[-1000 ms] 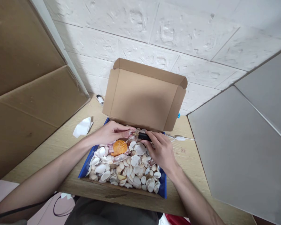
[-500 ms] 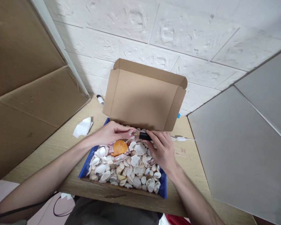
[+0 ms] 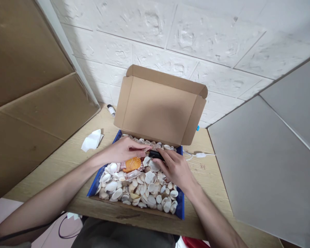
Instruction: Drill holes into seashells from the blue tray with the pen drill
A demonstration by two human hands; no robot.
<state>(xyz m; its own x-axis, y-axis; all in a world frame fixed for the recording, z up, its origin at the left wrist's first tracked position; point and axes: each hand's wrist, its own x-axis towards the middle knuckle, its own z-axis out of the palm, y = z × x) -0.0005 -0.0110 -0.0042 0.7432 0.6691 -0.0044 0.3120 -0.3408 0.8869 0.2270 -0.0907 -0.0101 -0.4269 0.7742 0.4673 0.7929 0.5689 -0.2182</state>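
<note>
**Head view: both hands meet on a small black tool over the shells**

The head view shows a small black tool point(image 3: 155, 154) held low over the far half of a blue-sided box point(image 3: 180, 206) heaped with seashells point(image 3: 142, 187). The right hand point(image 3: 176, 169) is closed around the tool's body, and the left hand point(image 3: 122, 151) pinches narrowly at its tip, where something small sits between the fingers; what it is cannot be made out. An orange scallop shell point(image 3: 132, 163) lies just under the left hand, touching the pale shells around it.

As a judgement, the step in hand is fine work at the tool's tip, with the two hands braced against each other. Any next move calls for a steady grip and small motions, since the shells beneath are loose.

The box sits near the front edge of the desk point(image 3: 67, 156), its cardboard lid point(image 3: 157, 106) upright behind. A folded white tissue point(image 3: 92, 140) lies toward the left edge, a small bottle point(image 3: 111, 110) at the far left corner, and a thin white cable point(image 3: 200, 155) toward the right edge.
</note>
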